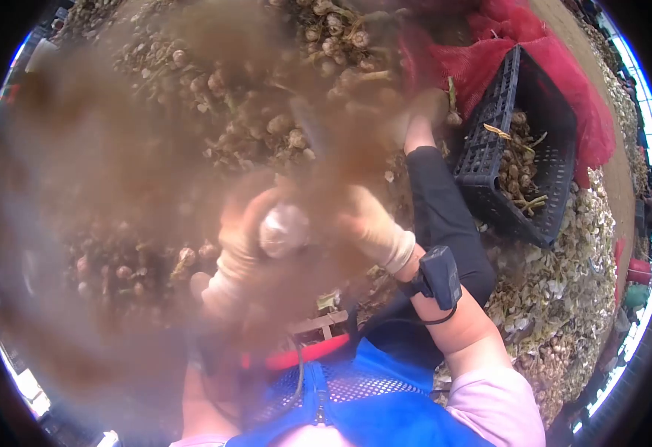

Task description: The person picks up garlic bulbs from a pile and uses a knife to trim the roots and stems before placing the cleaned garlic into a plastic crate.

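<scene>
Brown smears on the lens blur the left and middle of the head view. My left hand (248, 235), in a pale glove, is closed around a whitish garlic bulb (283, 230) in front of my body. Just to the right of it is my right hand (371, 227), also gloved, with a dark device (439, 277) strapped at the wrist. A smear covers its fingertips, and whatever they may hold is hidden. Many garlic bulbs with stems (289, 132) lie heaped beyond and around my hands.
A black plastic crate (482, 153) with garlic inside stands at the right, against red mesh netting (579, 97). Pale garlic skins (557, 290) cover the ground at the lower right. My outstretched leg (449, 208) lies between the hands and the crate.
</scene>
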`<state>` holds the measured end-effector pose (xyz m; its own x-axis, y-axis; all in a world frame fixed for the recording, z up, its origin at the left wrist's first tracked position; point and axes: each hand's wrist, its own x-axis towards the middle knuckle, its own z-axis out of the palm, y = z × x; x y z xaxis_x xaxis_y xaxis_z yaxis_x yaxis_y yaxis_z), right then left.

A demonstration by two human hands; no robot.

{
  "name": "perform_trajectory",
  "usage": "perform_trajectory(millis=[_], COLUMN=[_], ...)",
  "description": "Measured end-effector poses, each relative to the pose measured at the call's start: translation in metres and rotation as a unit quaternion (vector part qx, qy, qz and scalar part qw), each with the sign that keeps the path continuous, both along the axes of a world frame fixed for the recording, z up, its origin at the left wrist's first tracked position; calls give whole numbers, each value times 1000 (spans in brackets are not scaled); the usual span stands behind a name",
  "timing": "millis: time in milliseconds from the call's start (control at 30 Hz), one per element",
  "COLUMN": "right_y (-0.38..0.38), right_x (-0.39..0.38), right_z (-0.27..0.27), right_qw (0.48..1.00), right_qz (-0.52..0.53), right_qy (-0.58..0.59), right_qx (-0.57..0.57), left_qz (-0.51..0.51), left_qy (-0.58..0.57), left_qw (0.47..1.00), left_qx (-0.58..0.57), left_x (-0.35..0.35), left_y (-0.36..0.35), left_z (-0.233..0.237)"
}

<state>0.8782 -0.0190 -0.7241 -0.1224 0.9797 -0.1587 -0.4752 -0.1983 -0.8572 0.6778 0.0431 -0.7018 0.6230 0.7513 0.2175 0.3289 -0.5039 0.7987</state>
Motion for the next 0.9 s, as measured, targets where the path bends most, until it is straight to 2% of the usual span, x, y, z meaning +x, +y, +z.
perform_trajectory(millis=[33,67,100,133,167,200,233,267,333,367,433,500,533,567,600,633,733,767,800,833,867,900], right_y=[2,2,1,0,0,-1,-1,-2,-2,-2,-6,-11,-10,-8,-6,-4,-6,-7,-8,-12,-15,-16], right_x=[-8,-12,-11,-9,-7,-6,-6,-7,-9,-7,4,11,10,8,6,5,15,17,20,22,24,24], right_z=[12,13,5,-3,0,4,4,4,-4,-5,-15,-25,-25,-24,-19,-13,-52,-55,-57,-59,-59,-52], right_qw=[995,996,999,1000,997,992,983,968,904,862,859,862,848,832,841,850,818,826,833,840,845,868], right_qz=[41,40,30,21,-3,-26,-44,-65,-97,-111,-96,-64,-44,-25,-17,-9,17,12,8,4,2,-15], right_qy=[92,65,20,-23,-73,-121,-179,-237,-368,-443,-470,-479,-498,-516,-503,-490,-539,-538,-536,-534,-531,-496], right_qx=[-5,-35,-20,-4,-7,-10,25,57,197,221,182,152,177,203,199,194,201,168,134,97,61,33], left_qz=[12,26,26,52,77,99,64,26,78,230,155,84,60,34,7,32,11,100,203,291,385,419], left_qy=[65,128,62,-14,-121,-221,-335,-436,-311,-268,-209,-179,-121,-59,6,40,-43,21,-97,-240,-171,-142], left_qw=[995,978,998,984,929,835,718,572,704,739,822,881,953,993,997,998,996,985,972,926,906,895], left_qx=[80,161,-10,-172,-340,-494,-607,-694,-634,-574,-506,-430,-270,-101,72,29,72,142,70,15,41,51], left_x=[14,22,20,18,17,16,21,25,23,25,11,-2,1,5,7,11,1,-29,-44,-60,-93,-103], left_y=[-4,-7,-10,-13,-12,-13,-16,-18,-16,-20,-15,-13,-10,-4,0,-4,5,9,16,24,33,40], left_z=[10,14,11,8,8,8,24,40,7,-10,-26,-36,-36,-33,-29,-18,-17,-37,-32,-26,-9,-13])
